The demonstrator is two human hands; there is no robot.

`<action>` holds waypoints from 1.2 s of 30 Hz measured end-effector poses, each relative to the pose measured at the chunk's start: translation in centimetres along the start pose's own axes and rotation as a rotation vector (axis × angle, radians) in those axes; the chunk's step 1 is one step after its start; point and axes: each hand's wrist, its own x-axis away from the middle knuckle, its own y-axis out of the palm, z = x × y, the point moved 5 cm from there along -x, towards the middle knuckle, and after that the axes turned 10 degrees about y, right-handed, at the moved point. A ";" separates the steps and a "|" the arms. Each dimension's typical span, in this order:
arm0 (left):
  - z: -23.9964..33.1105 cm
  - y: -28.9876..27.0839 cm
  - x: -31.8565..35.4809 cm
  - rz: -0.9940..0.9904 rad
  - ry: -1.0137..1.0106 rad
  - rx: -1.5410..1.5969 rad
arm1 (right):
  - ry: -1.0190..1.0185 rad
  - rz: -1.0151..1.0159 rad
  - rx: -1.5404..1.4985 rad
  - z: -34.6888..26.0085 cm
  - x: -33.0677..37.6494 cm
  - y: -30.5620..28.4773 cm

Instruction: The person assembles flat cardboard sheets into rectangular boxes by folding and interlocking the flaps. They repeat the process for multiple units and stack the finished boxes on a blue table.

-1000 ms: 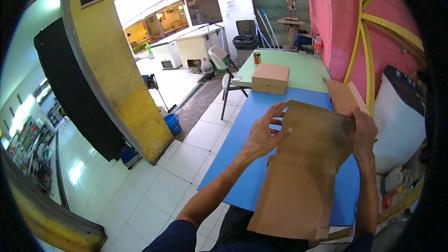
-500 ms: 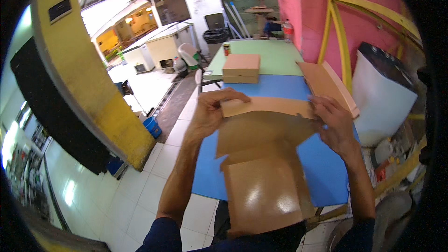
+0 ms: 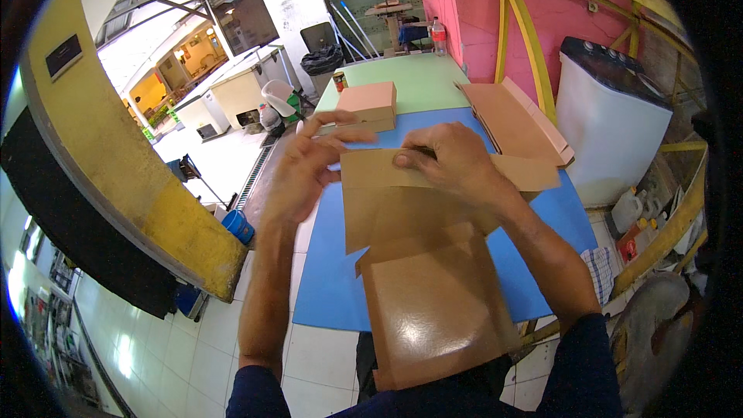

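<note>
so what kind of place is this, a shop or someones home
Most likely a small packing or box-making workshop, semi-open to a yard. Both hands, left and right, work a flat cardboard blank on a blue worktable; a finished box and a stack of blanks lie beyond.

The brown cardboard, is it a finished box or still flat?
Still flat. The brown cardboard lies spread on the blue table, with the right hand pressing a crease and the left hand beside it.

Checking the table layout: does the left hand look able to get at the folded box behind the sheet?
Probably yes. The left hand hovers open at the sheet's left edge, and the folded box sits just beyond its fingertips with nothing between.
</note>
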 end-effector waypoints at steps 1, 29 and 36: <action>0.9 -0.5 -0.3 0.061 -0.050 0.072 | -0.001 -0.001 0.046 -0.2 0.1 0.0; 6.0 -8.3 2.8 -0.366 -0.158 -0.682 | -0.074 0.440 -0.171 3.1 3.6 -8.0; 3.5 -7.9 3.0 -0.552 -0.257 -0.442 | -0.400 0.443 0.269 -0.1 5.5 -8.3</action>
